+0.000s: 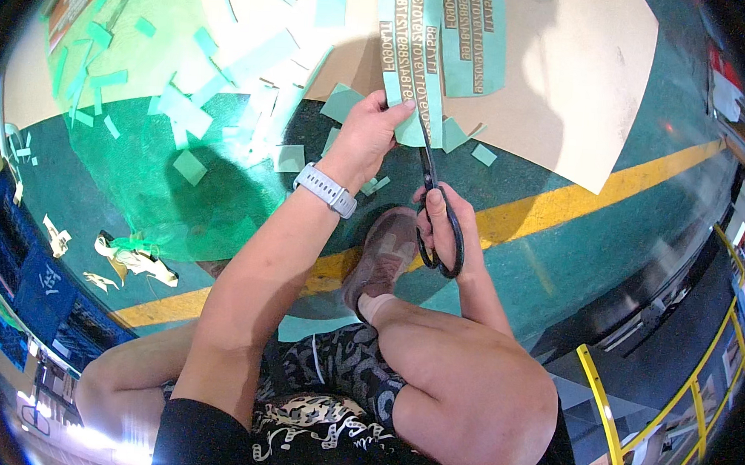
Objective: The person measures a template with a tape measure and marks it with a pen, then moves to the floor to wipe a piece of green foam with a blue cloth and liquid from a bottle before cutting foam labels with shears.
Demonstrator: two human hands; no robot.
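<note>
Long black-handled scissors (434, 204) are gripped in my right hand (451, 224), fingers through the loops. Their blades point away from me and reach the edge of a pale green sheet (416, 82) with rows of cut-out characters. My left hand (368, 130) pinches the near end of that sheet, thumb on top, just left of the blades. Another green sheet (472, 68) with similar characters lies just to the right on brown cardboard (569, 83). How far the blades are parted is hard to make out.
Green offcuts (188, 115) are strewn over the cardboard and green floor (247, 191) to the left. A knife-like tool (124, 2) lies at the far left. Crumpled pale scraps (136, 261) sit at the lower left. A yellow floor line (562, 206) crosses beneath; a yellow railing (604, 417) stands lower right.
</note>
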